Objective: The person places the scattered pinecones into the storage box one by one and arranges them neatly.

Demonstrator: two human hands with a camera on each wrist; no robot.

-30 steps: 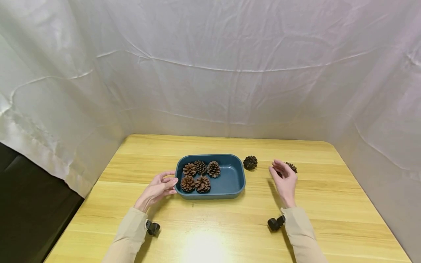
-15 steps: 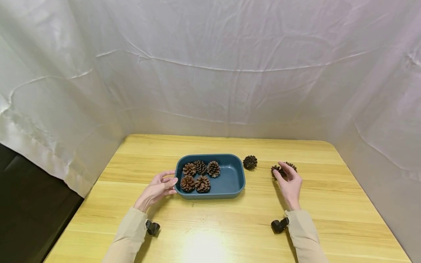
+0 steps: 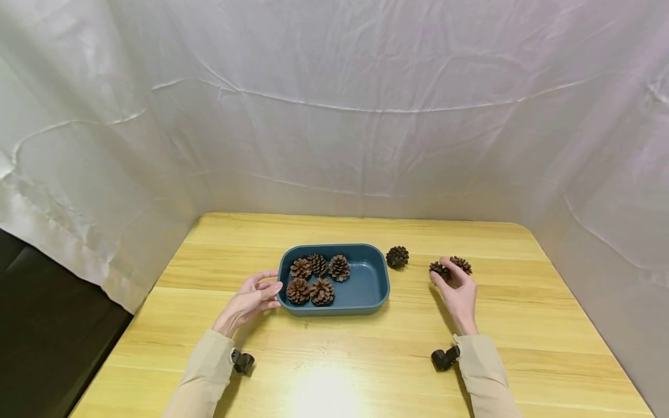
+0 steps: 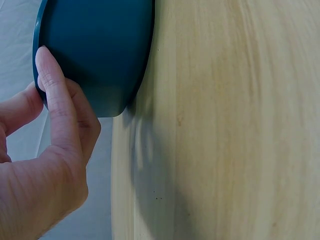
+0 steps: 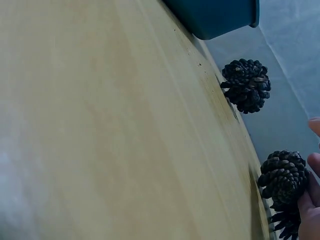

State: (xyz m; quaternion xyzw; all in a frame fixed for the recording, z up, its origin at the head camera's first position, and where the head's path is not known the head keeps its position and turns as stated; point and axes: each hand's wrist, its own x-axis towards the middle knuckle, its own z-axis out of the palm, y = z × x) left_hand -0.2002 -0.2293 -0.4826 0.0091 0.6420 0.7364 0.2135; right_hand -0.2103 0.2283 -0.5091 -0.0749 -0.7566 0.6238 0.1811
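A dark teal, round-cornered tray (image 3: 360,309) rests on the table with several brown pine cones (image 3: 322,292) grouped in its left half. My left hand (image 3: 252,299) pinches the tray's left end; the left wrist view shows thumb and fingers (image 4: 56,102) on either side of the rim. To the right of the tray, my right hand (image 3: 460,296) has its thumb and forefinger curved round a dark pine cone (image 3: 438,270). In the right wrist view that pine cone (image 5: 284,176) sits against the fingers, whose far parts run out of frame.
Just behind the held one is another pine cone (image 3: 461,265). A further loose pine cone (image 3: 398,257) lies close to the tray's right end. The wooden table (image 3: 397,360) backs onto a pale hanging curtain (image 3: 366,145).
My right hand first drew right, uncovering the near pine cone, then moved slightly left and its fingers came in round that cone. My left hand and the tray have stayed put.
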